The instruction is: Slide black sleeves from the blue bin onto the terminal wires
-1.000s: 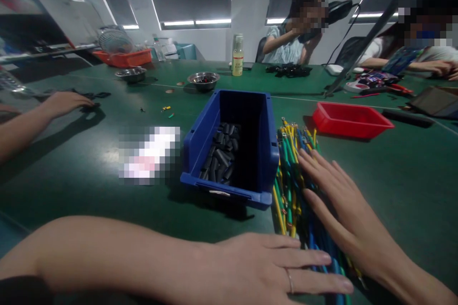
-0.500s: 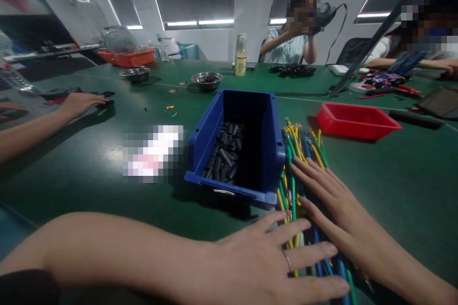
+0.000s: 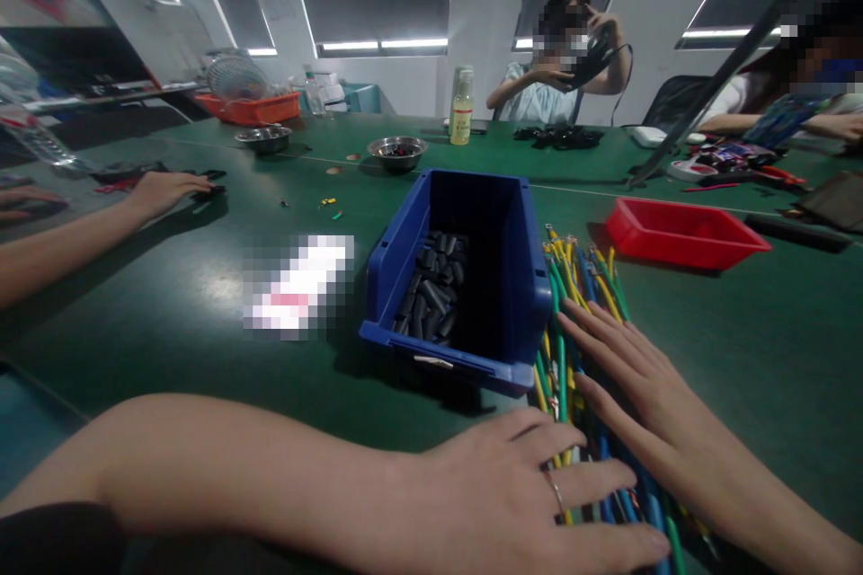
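Both hands spread flat, gripping nothing: left hand (image 3: pixel 499 503) and right hand (image 3: pixel 640 386) pressed onto coloured wires (image 3: pixel 573 287), pinning the bundle to the table (image 3: pixel 742 332), at 3 o'clock of blue bin (image 3: pixel 532 287).

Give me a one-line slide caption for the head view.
Both hands, left and right, lie flat on coloured wires beside a blue bin.
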`<state>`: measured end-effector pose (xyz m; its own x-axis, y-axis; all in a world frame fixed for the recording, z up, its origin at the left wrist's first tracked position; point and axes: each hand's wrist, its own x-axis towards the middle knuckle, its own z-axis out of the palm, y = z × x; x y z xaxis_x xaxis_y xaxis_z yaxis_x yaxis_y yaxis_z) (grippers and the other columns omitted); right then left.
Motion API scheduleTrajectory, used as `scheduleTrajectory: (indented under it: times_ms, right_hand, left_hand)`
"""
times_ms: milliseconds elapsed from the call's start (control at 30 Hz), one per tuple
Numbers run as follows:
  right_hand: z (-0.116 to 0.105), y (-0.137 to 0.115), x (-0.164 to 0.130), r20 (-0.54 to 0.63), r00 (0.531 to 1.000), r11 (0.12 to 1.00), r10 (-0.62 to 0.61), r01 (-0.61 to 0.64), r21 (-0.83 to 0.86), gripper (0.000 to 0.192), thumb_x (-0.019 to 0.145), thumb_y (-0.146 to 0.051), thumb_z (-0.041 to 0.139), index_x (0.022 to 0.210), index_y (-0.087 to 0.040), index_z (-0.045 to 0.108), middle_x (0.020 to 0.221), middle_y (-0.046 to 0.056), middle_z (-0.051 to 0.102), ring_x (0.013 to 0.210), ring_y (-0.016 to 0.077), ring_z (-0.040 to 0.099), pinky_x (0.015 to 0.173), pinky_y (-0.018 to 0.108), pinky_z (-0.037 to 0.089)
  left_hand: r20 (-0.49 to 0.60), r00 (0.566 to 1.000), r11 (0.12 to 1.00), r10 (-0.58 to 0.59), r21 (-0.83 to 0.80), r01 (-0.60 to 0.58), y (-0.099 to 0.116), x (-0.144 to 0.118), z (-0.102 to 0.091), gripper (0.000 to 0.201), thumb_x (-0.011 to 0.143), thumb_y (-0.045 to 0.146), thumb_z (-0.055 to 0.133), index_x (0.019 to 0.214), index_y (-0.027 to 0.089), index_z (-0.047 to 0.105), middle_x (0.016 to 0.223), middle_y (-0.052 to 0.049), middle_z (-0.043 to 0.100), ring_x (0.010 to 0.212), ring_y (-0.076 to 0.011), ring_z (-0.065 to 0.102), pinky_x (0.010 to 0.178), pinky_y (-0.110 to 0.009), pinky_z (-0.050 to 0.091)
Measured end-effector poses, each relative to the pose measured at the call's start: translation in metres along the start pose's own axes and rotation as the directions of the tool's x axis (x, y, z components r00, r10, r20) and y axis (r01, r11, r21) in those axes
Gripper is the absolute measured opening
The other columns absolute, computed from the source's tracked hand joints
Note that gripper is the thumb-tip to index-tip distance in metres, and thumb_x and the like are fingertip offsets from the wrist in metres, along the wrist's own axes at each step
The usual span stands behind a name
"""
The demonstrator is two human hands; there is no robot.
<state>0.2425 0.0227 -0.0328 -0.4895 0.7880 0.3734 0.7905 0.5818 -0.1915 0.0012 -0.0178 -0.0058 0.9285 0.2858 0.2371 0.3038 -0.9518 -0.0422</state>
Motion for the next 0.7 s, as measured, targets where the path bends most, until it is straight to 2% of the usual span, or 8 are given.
scheduleTrajectory:
  times_ms: [700]
  right_hand:
    - [-0.0028,-0.003,0.0001,0.006,0.999,0.996,-0.038,0.038,-0.079,0.06,0.102,-0.042,0.038,0.159,-0.036,0.021,0.161,0.005,0.035,0.147,0.0312,0.036,0.111,0.064,0.04]
  left_hand:
    - [-0.059,0.998,0.999,0.034,0.044,-0.031,-0.0013,-0.0003,-0.001,0.046,0.106,0.031,0.027,0.143,0.024,0.051,0.149,-0.001,0.052,0.127,-0.0241,0.054,0.108,-0.035,0.042]
